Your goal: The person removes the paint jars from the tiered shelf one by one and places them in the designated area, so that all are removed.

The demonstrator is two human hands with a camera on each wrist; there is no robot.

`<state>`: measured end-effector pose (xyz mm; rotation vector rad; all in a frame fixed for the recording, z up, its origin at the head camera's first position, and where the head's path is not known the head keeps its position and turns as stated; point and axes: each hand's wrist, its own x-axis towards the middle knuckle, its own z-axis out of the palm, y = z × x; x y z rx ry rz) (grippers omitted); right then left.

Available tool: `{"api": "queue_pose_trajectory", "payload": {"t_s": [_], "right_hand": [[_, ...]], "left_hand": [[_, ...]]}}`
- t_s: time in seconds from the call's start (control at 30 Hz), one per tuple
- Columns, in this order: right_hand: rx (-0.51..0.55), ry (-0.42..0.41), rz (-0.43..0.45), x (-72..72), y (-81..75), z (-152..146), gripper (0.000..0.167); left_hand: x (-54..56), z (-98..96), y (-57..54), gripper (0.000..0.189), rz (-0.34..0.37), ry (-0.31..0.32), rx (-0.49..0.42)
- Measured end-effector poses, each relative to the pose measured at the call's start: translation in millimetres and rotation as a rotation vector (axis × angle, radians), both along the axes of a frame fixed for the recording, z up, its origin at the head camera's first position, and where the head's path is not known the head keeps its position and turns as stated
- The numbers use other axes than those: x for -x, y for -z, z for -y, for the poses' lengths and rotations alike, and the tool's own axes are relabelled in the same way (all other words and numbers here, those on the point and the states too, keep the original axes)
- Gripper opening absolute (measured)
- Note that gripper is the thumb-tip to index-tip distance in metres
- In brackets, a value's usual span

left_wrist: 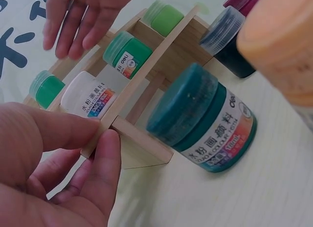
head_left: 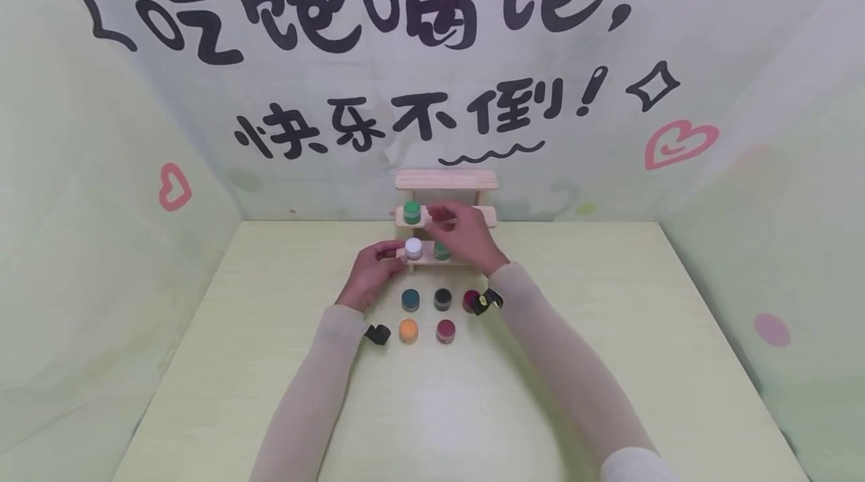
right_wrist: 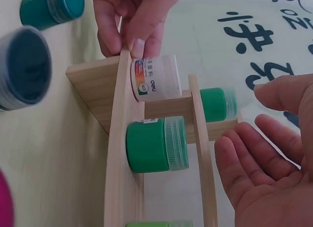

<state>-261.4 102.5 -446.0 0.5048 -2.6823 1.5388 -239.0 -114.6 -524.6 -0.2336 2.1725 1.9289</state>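
Observation:
A small tiered wooden shelf (head_left: 446, 180) stands at the back of the table. My left hand (head_left: 370, 272) pinches the left end of its bottom tier between thumb and fingers, beside a white paint jar (left_wrist: 88, 95). To the right of that jar on the same tier are a green paint jar (right_wrist: 149, 146) and a light green paint jar (left_wrist: 164, 17). Another green paint jar (head_left: 412, 212) sits at the left of the middle tier. My right hand (head_left: 466, 234) hovers just right of it, fingers spread and loosely bent, holding nothing.
In front of the shelf, a teal jar (head_left: 410, 299), a black jar (head_left: 442, 299) and a magenta jar (head_left: 471, 301) form a row. Nearer are an orange jar (head_left: 408, 330) and a dark red jar (head_left: 445, 331). A lettered cloth (head_left: 338, 76) hangs behind the table.

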Motion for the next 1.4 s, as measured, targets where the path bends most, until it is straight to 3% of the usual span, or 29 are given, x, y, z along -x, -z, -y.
{"api": "queue_pose_trajectory", "payload": {"t_s": [0.3, 0.73, 1.1, 1.4], "right_hand": [[-0.007, -0.022, 0.062, 25.4, -1.3, 11.6, 0.052], [-0.05, -0.078, -0.013, 37.4, 9.3, 17.9, 0.044], [-0.017, -0.079, 0.015, 29.6, 5.6, 8.5, 0.047], [-0.005, -0.051, 0.019, 12.7, 8.7, -2.3, 0.046]], "left_hand": [[0.8, -1.1, -2.1, 0.039, -0.019, 0.01, -0.005], [-0.4, -3.2, 1.4, 0.041, 0.006, 0.023, -0.015], [0.5, -3.5, 0.7, 0.041, -0.014, 0.03, -0.036], [0.6, 0.1, -1.1, 0.042, -0.009, 0.017, -0.052]]}}
